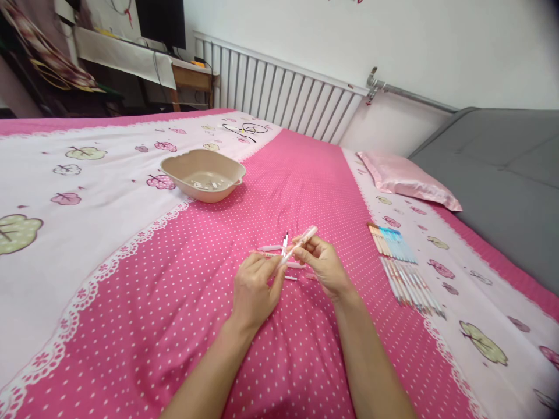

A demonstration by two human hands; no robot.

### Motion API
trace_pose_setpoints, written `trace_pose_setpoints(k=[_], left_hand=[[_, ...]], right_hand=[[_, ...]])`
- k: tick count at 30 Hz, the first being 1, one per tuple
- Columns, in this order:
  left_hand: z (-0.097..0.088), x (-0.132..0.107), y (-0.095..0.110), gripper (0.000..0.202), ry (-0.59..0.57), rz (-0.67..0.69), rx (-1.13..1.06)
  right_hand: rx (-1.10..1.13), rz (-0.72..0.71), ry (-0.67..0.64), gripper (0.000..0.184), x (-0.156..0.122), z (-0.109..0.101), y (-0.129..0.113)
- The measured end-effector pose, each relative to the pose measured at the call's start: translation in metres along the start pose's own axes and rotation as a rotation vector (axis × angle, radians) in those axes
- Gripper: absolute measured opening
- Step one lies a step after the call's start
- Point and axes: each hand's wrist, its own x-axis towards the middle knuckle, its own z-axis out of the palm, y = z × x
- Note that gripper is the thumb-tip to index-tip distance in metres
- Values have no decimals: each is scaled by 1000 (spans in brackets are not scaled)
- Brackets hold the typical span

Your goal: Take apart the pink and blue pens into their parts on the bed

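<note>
Between my two hands is a pale pink pen, tilted up to the right. My left hand is closed on its lower end, with the fingertips pinched together. Higher up the barrel, my right hand grips the same pen between thumb and fingers. Just behind and beneath them, several loose pen parts lie on the pink dotted bedspread, among them a light pink barrel and a thin white piece. A dark-tipped white piece shows behind the pen; I cannot tell whether it is held.
A beige plastic basin with small white pieces inside stands beyond my hands to the left. To the right lie a row of blue and orange pens and a row of pale pens. Farther off are a pink pillow and a black cable.
</note>
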Motion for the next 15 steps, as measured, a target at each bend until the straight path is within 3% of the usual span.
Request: trace_pose_setpoints(k=[15], left_hand=[[0, 1, 0, 16, 32, 36, -4]], right_hand=[[-23, -12, 22, 29, 0, 2, -3]])
